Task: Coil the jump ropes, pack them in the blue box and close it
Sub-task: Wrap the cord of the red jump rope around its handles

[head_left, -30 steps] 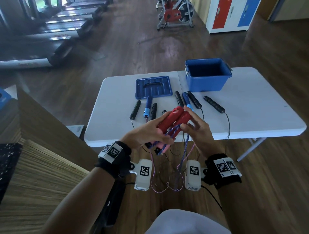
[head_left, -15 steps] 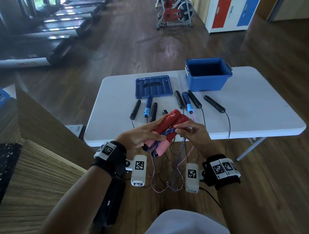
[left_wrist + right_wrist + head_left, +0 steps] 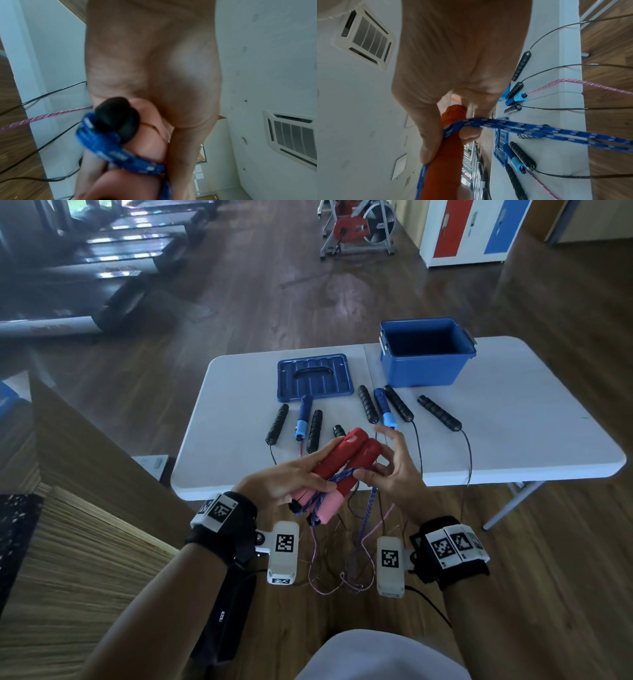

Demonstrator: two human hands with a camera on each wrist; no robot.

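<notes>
Landmark: blue box, open, on the far right part of the surface.

Red handles are both in hand, in the air off the near edge of the surface, on the near-left side of the box and well apart from it. They lie side by side; long axis runs from the pink ends (low, toward the person) up toward the box, tilted.

Left hand: fingers curled round the pair of handles from the left, gripping them together. In the left wrist view the blue rope crosses the pink ends right at that grip.

Right hand: thumb and forefinger pinch a loop of the blue rope against the right-hand handle, remaining fingers spread loose. The right wrist view shows the rope going round the handle and two strands running off from the pinch.

Judgement: step in hand is wrapping rope crosswise round the handle bundle, so each turn goes perpendicular to the long axis. A lot of rope hangs slack below the hands, so the coil isn't done. Right hand is nearer the box, the natural one to carry the bundle over.

Also on the near-left side of the box: lid lying flat, and the black-handled and blue-handled ropes untouched between the box and the near edge, cords over that edge.
</notes>
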